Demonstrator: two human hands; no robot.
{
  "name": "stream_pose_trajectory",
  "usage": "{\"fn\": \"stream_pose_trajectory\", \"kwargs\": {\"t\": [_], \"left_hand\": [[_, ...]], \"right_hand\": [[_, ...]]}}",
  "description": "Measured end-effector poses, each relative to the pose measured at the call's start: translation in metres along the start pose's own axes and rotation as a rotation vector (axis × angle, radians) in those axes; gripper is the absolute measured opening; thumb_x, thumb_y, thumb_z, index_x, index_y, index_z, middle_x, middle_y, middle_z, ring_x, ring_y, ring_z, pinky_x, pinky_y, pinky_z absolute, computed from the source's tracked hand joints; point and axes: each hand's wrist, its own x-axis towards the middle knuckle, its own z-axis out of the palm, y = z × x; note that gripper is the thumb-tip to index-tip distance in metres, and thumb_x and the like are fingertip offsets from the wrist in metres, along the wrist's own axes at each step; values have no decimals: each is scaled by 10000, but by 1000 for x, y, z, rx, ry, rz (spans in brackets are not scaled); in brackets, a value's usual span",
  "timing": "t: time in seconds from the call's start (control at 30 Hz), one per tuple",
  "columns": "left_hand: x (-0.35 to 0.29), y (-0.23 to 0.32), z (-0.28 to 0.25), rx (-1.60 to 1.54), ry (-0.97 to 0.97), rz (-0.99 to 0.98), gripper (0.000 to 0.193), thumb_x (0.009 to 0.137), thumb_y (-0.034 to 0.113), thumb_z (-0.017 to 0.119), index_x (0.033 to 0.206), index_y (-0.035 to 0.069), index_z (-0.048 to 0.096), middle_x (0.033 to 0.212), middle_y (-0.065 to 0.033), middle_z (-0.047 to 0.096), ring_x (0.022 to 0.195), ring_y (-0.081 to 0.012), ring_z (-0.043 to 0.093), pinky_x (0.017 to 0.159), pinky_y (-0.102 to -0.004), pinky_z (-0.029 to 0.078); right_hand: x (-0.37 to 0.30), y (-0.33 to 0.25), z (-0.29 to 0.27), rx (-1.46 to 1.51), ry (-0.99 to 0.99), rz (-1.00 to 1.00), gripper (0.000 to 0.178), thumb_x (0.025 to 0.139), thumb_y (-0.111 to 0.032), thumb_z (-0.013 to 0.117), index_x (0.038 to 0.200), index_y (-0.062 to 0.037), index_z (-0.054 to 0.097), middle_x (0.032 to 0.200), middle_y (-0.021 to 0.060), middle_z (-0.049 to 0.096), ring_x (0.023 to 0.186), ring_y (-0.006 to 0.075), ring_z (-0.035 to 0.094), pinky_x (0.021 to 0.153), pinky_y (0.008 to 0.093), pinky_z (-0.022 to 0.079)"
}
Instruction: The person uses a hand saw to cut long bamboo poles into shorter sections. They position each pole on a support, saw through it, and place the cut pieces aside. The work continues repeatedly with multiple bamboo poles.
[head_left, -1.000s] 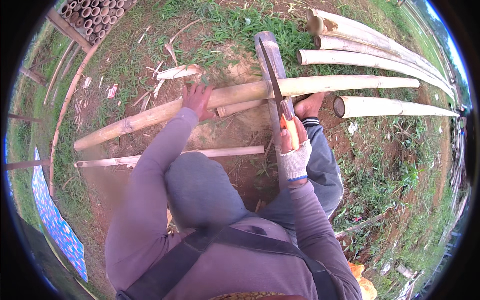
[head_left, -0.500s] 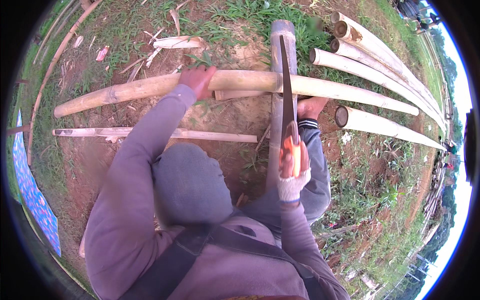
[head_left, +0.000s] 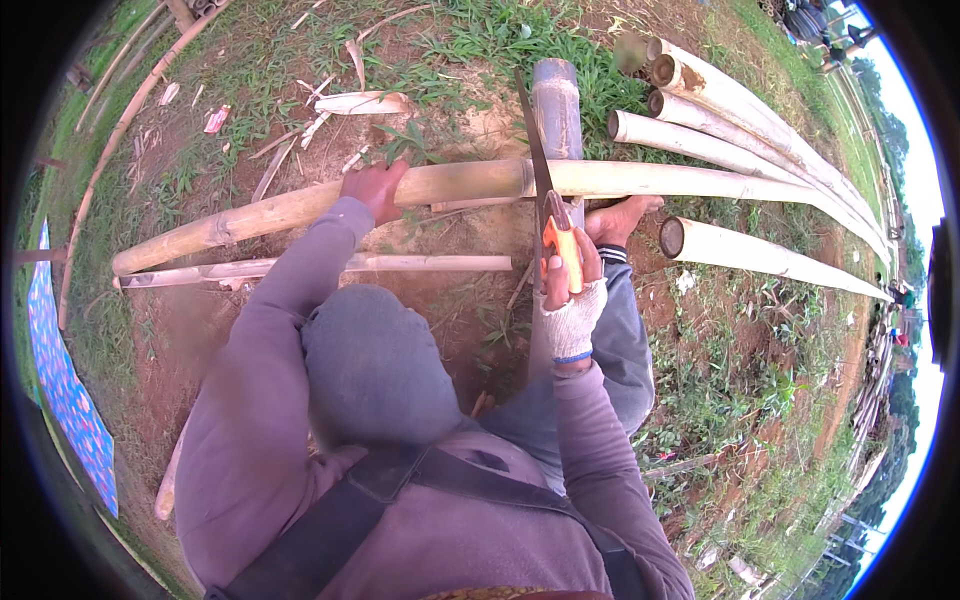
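Observation:
A long pale bamboo pole (head_left: 460,183) lies crosswise over a thicker grey bamboo log (head_left: 557,105). My bare left hand (head_left: 376,190) is closed around the pole, left of the log. In my right hand (head_left: 573,305), which wears a whitish knit glove with bare fingertips, is a handsaw (head_left: 537,150) with an orange handle. Its dark curved blade stands across the pole near a node, beside the log. Whether the teeth have cut in cannot be made out. My bare foot (head_left: 618,220) is against the pole's near side, right of the log.
Several cut bamboo poles (head_left: 700,150) lie at the far right, with another one (head_left: 720,240) nearer. A thin bamboo strip (head_left: 430,263) rests on the soil in front of me. Dry sheath pieces (head_left: 365,103) are scattered beyond. A blue patterned sheet (head_left: 65,380) is at the left.
The saw has moved forward and left across the pole, its handle now closer to it. The pole's left end has swung nearer, to the thin strip's end. My left hand keeps its grip.

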Motion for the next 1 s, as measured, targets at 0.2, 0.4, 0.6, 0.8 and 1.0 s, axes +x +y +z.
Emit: {"fn": "stream_pose_trajectory", "kwargs": {"t": [0.2,0.4,0.6,0.8,1.0], "left_hand": [[-8,0,6,0,24,5,721,746,277,915,1353,179,540,1219,-171,697,1166,-430,700,985,-584,535],[-17,2,-3,-25,-18,-36,681,764,283,917,1319,163,541,1220,-174,700,1190,-435,694,990,-591,531],[-10,1,11,7,24,-1,737,748,287,914,1384,196,554,1208,-165,696,1164,-408,702,993,-558,539],[-6,2,1,9,-29,-1,745,738,282,921,1377,193,548,1203,-172,702,1143,-419,708,986,-551,549],[-11,-3,-1,-10,-33,-9,733,737,282,921,1366,184,556,1193,-184,704,1126,-431,712,976,-555,557]], "right_hand": [[0,-3,1,-124,19,-108,428,1064,-149,659,1446,36,606,1366,228,691,1201,305,698,1055,409,536],[-106,-45,-70,-287,-70,-78,562,1085,-300,635,1486,79,531,1356,254,681,1217,332,710,1023,432,582],[-78,-5,-51,-197,0,-42,552,1083,-290,645,1483,78,551,1357,256,686,1237,330,698,1032,428,580],[-2,-30,0,-172,1,-85,443,1105,-201,633,1465,56,598,1269,222,725,1107,270,699,974,406,570],[-148,-36,-87,19,-102,200,648,1093,-350,616,1556,70,443,1341,241,667,1200,289,711,931,399,636]]}}
